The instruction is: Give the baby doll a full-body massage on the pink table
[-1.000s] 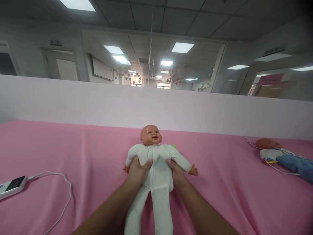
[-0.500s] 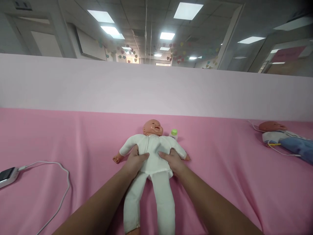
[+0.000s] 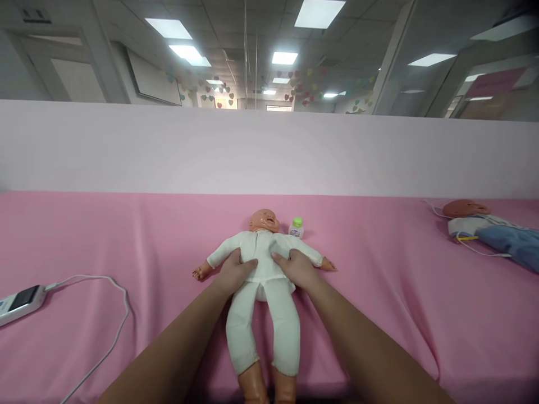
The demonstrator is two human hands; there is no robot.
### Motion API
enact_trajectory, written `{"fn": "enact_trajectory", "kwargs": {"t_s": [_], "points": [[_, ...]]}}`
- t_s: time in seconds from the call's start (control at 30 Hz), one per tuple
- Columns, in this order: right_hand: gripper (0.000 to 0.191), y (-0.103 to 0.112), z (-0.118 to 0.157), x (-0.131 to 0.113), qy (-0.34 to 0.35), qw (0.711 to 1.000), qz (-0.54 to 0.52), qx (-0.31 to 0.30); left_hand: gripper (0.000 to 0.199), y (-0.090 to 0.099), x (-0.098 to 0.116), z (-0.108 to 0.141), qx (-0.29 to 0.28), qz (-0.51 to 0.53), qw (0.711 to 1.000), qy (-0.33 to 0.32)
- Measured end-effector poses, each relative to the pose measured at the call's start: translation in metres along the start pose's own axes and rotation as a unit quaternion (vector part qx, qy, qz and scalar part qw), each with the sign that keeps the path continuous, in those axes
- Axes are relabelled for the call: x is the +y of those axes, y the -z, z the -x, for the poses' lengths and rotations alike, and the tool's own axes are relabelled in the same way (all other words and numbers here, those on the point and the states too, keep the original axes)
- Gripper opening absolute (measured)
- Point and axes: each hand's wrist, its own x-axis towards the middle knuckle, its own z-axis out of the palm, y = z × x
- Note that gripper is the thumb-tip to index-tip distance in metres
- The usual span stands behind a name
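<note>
A baby doll (image 3: 265, 261) in a white cloth suit lies face up on the pink sheet (image 3: 362, 280), head away from me and arms spread. My left hand (image 3: 236, 272) grips the left side of its torso, thumb on the front. On the other side my right hand (image 3: 300, 268) holds the torso the same way, its thumb also on the chest. The fingers of both hands are tucked behind the doll's sides and partly hidden. Just beyond the doll's shoulder stands a small clear bottle (image 3: 296, 229) with a green cap.
At the left lies a white handheld device (image 3: 23, 306) with a dark screen and a white cable (image 3: 120, 322). A second doll (image 3: 501, 233) in white and blue, with thin tubing, lies at far right. A white panel (image 3: 269, 151) borders the back, below glass.
The doll now lies lower against the sheet, with more of its legs and feet showing, and its arms are spread a little flatter. Both hands keep their grip. The camera view has tilted slightly.
</note>
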Motion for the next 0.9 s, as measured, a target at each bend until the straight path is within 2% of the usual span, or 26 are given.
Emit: {"fn": "enact_trajectory", "kwargs": {"t_s": [0.1, 0.17, 0.23, 0.37, 0.5, 0.57, 0.67, 0.7, 0.8, 0.9], "points": [[0.066, 0.005, -0.001, -0.001, 0.009, 0.991, 0.133, -0.003, 0.029, 0.004, -0.004, -0.003, -0.003, -0.142, 0.990, -0.015], [0.070, 0.008, -0.001, -0.001, 0.020, 0.985, 0.170, -0.019, 0.034, 0.007, -0.006, -0.004, 0.012, -0.244, 0.969, -0.024], [0.071, 0.013, 0.000, -0.001, 0.026, 0.984, 0.173, -0.037, 0.039, 0.009, -0.007, -0.004, 0.016, -0.297, 0.954, -0.027], [0.066, 0.028, 0.005, -0.005, 0.035, 0.982, 0.178, -0.055, 0.038, 0.011, -0.009, -0.002, 0.040, -0.294, 0.954, -0.036], [0.058, 0.040, 0.009, -0.015, 0.040, 0.978, 0.204, 0.028, 0.038, 0.012, -0.004, -0.002, 0.113, -0.236, 0.964, -0.050], [0.050, 0.040, 0.005, -0.021, 0.068, 0.980, 0.177, 0.063, 0.040, 0.012, 0.000, -0.009, 0.136, -0.210, 0.965, -0.078], [0.036, 0.027, -0.014, -0.027, 0.110, 0.990, 0.063, 0.064, 0.040, 0.007, 0.007, -0.033, 0.147, -0.182, 0.962, -0.141], [0.043, 0.019, -0.025, -0.028, 0.104, 0.993, 0.005, 0.064, 0.039, 0.004, 0.009, -0.045, 0.150, -0.172, 0.961, -0.156], [0.081, -0.007, -0.062, -0.028, 0.051, 0.989, -0.129, 0.057, 0.037, -0.009, 0.014, -0.082, 0.156, -0.129, 0.965, -0.165], [0.093, -0.026, -0.101, -0.027, 0.018, 0.978, -0.189, 0.082, 0.038, -0.024, 0.016, -0.117, 0.137, -0.078, 0.977, -0.142]]}}
